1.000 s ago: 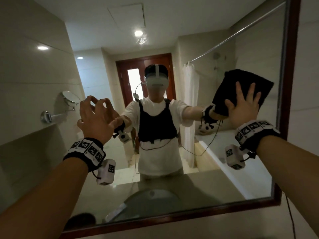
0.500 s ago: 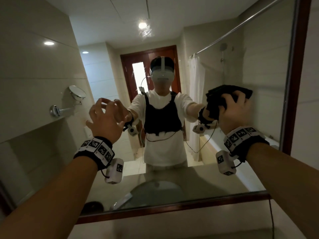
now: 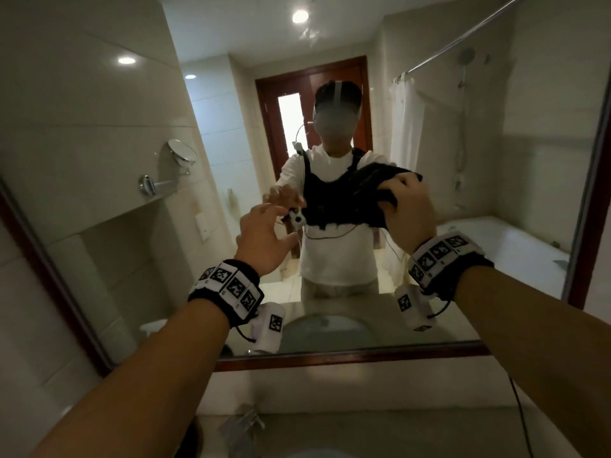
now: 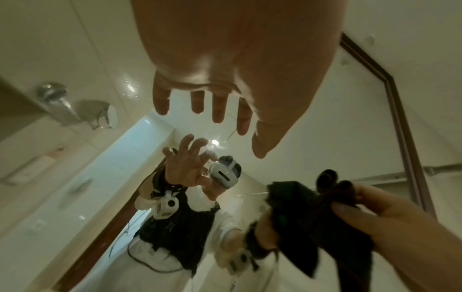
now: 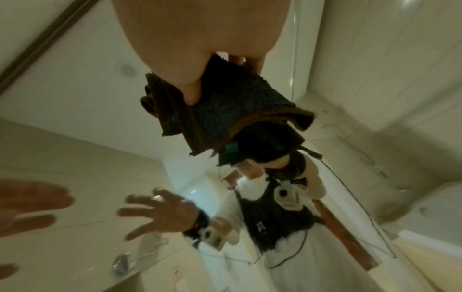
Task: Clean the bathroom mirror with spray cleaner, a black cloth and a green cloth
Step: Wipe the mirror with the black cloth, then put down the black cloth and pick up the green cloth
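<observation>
Tiled bathroom; wall mirror (image 3: 429,94) in a dark wood frame fills the view, washbasin (image 3: 314,452) just below its lower edge. In front of the glass, near mirror centre, the right hand (image 3: 408,213) grips a bunched black cloth (image 3: 370,180), fingers curled over its top, thumb under; cloth hangs in folds, off the glass. Left hand (image 3: 264,239) to the left of the cloth, fingers spread and loose, holding nothing, not touching cloth. A round shaving mirror (image 3: 181,153) shows in the reflection, left of centre.
</observation>
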Demonstrator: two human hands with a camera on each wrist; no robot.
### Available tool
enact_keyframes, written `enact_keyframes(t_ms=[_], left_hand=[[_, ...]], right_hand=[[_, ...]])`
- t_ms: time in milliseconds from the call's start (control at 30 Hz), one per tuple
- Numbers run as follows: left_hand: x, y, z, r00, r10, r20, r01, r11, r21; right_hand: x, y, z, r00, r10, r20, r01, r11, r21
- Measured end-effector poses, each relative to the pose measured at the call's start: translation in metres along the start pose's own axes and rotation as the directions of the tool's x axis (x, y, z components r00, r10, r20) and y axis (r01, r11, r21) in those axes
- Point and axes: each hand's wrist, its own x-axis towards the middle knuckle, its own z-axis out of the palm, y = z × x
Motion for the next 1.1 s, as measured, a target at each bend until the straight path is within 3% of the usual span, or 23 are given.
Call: enact_keyframes(t_ms=[167,300,533,700,800,933,1100], left_hand=[[-0.028,-0.004,-0.025,0.988,-0.08,0.134,0.118,0.946,-0.301],[-0.054,-0.021,-0.053,0.952,-0.197,0.235,0.29,0.827,-0.482],[-0.122,-0.106,-0.118,0.882,-0.334,0.332,0.471,0.591,-0.655],[-0.172,-0.185,-0.147,0.826,-0.405,0.393,0.556,0.463,-0.691],[-0.202,-0.222,-0.155,0.8,-0.432,0.415,0.583,0.4,-0.707],[-0.242,-0.291,-0.16,0.752,-0.515,0.411,0.64,0.422,-0.642],[-0.295,-0.354,-0.149,0.649,-0.574,0.499,0.753,0.394,-0.527]], right_hand=[[-0.026,-0.081,0.018,0.986,-0.071,0.149,0.053,0.991,0.123],[-0.052,-0.15,0.033,0.956,-0.132,0.261,0.079,0.975,0.206],[-0.103,-0.276,0.079,0.847,-0.236,0.476,0.053,0.929,0.367],[-0.151,-0.354,0.118,0.728,-0.293,0.619,-0.002,0.903,0.43],[-0.177,-0.384,0.141,0.629,-0.284,0.723,-0.037,0.919,0.393],[-0.214,-0.426,0.177,0.475,-0.306,0.825,-0.092,0.915,0.392],[-0.275,-0.441,0.224,0.398,-0.148,0.905,-0.318,0.903,0.288]])
